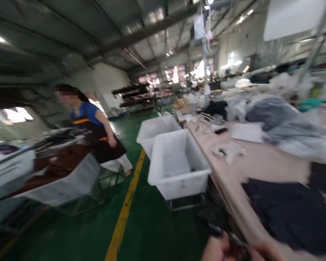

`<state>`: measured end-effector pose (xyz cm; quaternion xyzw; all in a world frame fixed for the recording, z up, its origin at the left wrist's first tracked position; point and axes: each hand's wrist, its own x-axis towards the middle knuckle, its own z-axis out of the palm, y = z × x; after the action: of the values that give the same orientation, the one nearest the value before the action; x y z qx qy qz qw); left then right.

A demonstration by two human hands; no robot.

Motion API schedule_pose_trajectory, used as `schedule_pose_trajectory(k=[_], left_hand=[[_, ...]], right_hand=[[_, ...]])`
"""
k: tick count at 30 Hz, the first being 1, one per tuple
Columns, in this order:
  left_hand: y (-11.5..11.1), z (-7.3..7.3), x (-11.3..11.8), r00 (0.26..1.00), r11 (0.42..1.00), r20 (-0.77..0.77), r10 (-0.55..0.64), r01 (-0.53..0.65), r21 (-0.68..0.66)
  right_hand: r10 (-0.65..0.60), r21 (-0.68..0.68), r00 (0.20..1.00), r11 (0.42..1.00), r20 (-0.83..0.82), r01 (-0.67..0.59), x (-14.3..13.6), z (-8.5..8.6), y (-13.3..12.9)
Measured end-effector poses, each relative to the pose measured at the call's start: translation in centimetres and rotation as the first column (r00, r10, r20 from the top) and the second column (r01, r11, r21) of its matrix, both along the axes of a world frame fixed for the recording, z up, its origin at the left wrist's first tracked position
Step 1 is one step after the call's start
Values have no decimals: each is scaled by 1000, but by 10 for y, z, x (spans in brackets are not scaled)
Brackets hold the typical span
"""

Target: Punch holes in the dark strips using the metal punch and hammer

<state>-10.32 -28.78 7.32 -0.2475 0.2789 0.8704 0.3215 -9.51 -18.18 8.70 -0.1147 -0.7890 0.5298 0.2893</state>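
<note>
At the bottom edge, beside the table's near side, my left hand (216,248) is closed with its fingers bent around a small dark object (237,242) that has a shiny part. Blur hides what kind of object it is. My right hand (264,251) is close by on the right, at the object's other end; its fingers are smeared and cut off by the frame. Dark navy fabric pieces (290,212) lie flat on the table (271,163) to the right of my hands.
Two white plastic tubs, the nearer one (183,181) on a metal frame, stand along the table. Plastic-wrapped garments (282,112) and a black phone-like item (221,131) lie on it. Left of the yellow floor line (127,203), a person (91,119) stands by a bin with brown fabric (62,161).
</note>
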Motion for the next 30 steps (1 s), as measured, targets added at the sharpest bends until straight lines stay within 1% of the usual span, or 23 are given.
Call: schedule_pose_trajectory(k=[2,3,4,6,9,13,17,19,21,24,27,29,30], left_hand=[[13,-10,3,993,998,106,-60,62,-15],[17,-14,2,988,996,136,-74,81,-46],[21,-18,-2,988,995,132,-83,90,-49],[25,-22,-9,981,987,140,-132,143,-68],[25,-21,-14,975,981,141,-173,183,-62],[25,-18,-13,975,983,154,-162,173,-59],[24,-18,-14,976,989,168,-141,148,-28],[24,-18,-15,975,989,169,-143,146,-3],[23,-18,-15,975,990,170,-144,142,20],[22,-21,-15,975,990,174,-140,135,36],[22,-25,-16,977,991,167,-133,131,23],[23,-27,-16,980,992,153,-124,127,-9],[23,-26,-16,982,992,144,-118,124,-31]], right_hand=[[6,69,993,998,115,-14,35,-2,23],[12,93,987,995,158,-27,46,-1,29],[16,115,983,993,185,-38,51,1,33],[-7,164,980,986,198,-26,51,5,37],[-79,198,978,979,194,40,45,6,38],[-100,181,979,981,175,68,49,5,39],[-116,113,993,987,36,112,54,8,38],[-86,106,996,991,26,83,54,10,36],[-50,147,996,988,67,40,52,11,34],[-51,262,994,965,96,24,47,9,30],[-15,380,996,925,88,-19,42,6,26],[8,386,993,921,120,-54,39,3,22],[8,350,989,935,145,-58,38,2,21]])
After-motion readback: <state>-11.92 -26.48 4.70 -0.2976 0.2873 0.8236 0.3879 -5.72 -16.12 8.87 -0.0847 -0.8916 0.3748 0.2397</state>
